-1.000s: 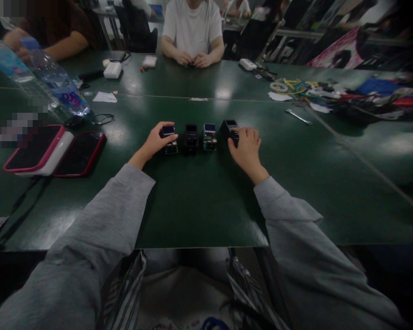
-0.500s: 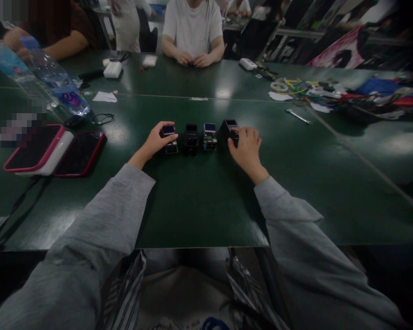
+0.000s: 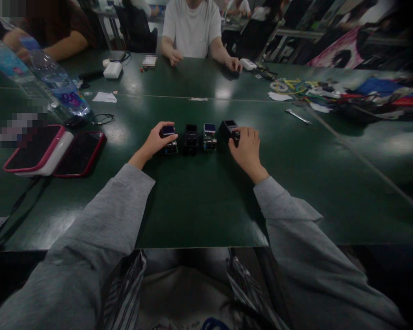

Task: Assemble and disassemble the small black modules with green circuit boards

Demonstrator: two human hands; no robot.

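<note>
Four small devices would be several, and they stand in a row on the green table [image 3: 199,197]. My left hand [image 3: 155,140] is closed around the leftmost one, a bare circuit board with a small screen [image 3: 171,145]. Right of it stands a black device case [image 3: 191,137], then a second circuit board with a screen [image 3: 209,137]; neither is touched. At the right end, my right hand [image 3: 247,149] grips a black case [image 3: 229,126] that sits turned at an angle. Its fingers cover the case's near right side.
On the left lie phones in red cases [image 3: 80,153] and two water bottles [image 3: 60,87]. A wrench [image 3: 298,116] and a heap of cables [image 3: 296,86] are at the right. Across the table sits a person in a white shirt [image 3: 192,27].
The black case under my right hand has turned slightly and shifted a little left. My left hand stays put. The person opposite has parted their hands, one reaching toward a dark object.
</note>
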